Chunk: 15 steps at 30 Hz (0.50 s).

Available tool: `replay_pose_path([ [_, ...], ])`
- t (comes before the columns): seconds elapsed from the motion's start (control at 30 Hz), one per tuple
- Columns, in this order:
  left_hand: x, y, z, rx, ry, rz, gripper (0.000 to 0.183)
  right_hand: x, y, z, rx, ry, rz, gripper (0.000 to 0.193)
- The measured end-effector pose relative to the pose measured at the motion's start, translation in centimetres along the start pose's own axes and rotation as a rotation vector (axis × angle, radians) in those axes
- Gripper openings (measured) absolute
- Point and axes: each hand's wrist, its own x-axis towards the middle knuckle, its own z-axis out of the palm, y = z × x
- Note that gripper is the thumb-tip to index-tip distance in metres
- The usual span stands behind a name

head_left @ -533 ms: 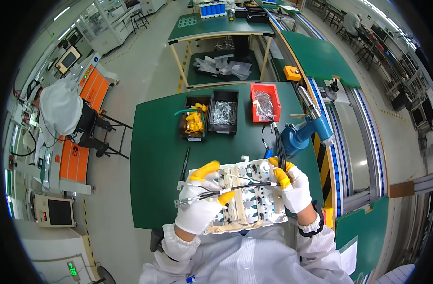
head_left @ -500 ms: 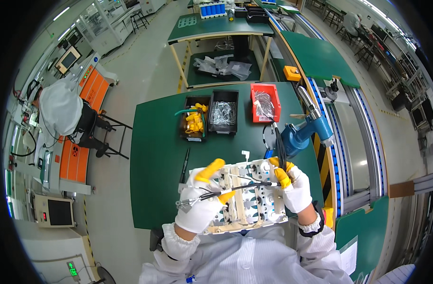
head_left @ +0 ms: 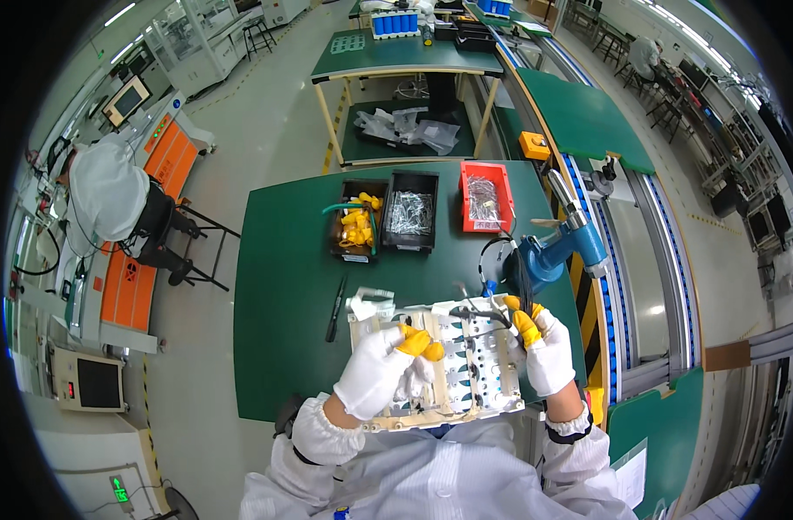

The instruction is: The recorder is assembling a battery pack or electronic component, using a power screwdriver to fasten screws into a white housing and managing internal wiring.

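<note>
A smooth grey floor (head_left: 192,364) is stretching away; a green-topped, cream-legged table (head_left: 388,62) is standing ahead, an orange-panelled white bench (head_left: 129,299) is lining the left, long white lights (head_left: 708,49) are glowing upper right.

A head-worn fisheye looks down onto the green workbench (head_left: 279,260).

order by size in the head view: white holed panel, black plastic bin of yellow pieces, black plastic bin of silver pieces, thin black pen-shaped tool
1. White holed panel
2. Black bin of yellow pieces, black bin of silver pieces: alike, unranked
3. Thin black pen-shaped tool
</note>
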Motion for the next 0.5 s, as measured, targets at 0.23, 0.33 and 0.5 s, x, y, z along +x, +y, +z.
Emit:
replay_pose_path([
  [0.23, -1.0, -2.8, 0.7, 0.555, -0.118, 0.096, 0.019, -0.9, 1.1, -1.5, -0.098, 0.091, 0.021, 0.037],
  [0.33, -2.0, -3.0, 1.7, 0.875, -0.093, 0.360, 0.014, -1.8, 3.3, -2.8, -0.067, 0.114, 0.067, 0.035],
  [0.5, -2.0, -3.9, 2.2, 0.947, -0.020, 0.369, 0.019, -3.0, 5.5, -4.6, -0.232, 0.016, 0.195, 0.033],
])
